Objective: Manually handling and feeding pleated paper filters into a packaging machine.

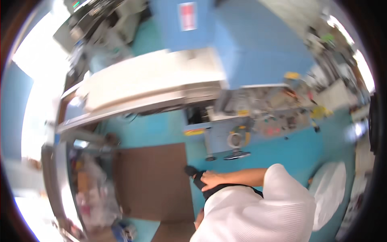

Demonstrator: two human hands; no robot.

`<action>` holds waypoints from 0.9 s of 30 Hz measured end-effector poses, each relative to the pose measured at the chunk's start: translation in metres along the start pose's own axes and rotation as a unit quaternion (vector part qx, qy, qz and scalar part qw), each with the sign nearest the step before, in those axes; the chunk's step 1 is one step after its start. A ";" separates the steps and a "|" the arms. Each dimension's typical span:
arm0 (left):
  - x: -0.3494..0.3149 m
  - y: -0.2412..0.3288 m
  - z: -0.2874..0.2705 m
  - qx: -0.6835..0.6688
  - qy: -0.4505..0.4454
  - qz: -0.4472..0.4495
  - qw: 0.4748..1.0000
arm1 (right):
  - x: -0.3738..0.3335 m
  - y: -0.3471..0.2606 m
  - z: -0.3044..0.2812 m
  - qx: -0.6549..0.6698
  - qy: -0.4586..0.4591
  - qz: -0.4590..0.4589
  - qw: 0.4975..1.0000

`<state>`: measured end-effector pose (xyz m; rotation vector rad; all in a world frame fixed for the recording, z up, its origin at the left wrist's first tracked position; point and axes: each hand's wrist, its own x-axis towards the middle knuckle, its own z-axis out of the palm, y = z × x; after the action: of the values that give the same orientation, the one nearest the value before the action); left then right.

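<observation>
My right hand [210, 180] rests against the thigh of my dark trousers [221, 188], its fingers spread downward over the cloth, with nothing visible in it. The bare right forearm runs back to the white sleeve of my shirt [258, 211]. Only a sliver of my left hand [199, 219] shows past the shirt's edge, and its fingers are hidden. A dark shoe [190, 170] stands at the edge of a brown floor mat [153, 181]. The whole picture is smeared by motion.
A long pale worktop [149, 74] crosses ahead, beside a big blue machine cabinet [262, 48]. Right of it, a cluttered bench [278, 121] holds small tools and parts. Clear plastic bags [94, 197] fill a shelf at left. A white bulky bag [328, 197] stands at right.
</observation>
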<state>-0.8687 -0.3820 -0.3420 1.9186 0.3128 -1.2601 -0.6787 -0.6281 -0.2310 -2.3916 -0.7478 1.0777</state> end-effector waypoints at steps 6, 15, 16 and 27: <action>-0.054 0.171 -0.212 -0.367 0.248 0.046 0.896 | 0.106 -0.016 -0.102 -0.079 -0.058 -0.062 0.993; -0.025 0.309 -0.479 -0.253 0.364 0.334 0.832 | 0.174 -0.120 -0.347 0.128 0.430 -0.123 0.885; -0.021 0.328 -0.518 -0.197 0.405 0.352 0.821 | 0.176 -0.120 -0.380 0.080 0.521 -0.103 0.844; 0.144 0.535 -0.839 -0.046 0.303 0.487 0.817 | 0.181 0.033 -0.570 0.079 0.679 0.399 0.611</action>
<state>0.0644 -0.1458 -0.0525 1.9098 -0.2912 0.0562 -0.1268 -0.6242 0.0017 -2.4260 0.9622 -0.6713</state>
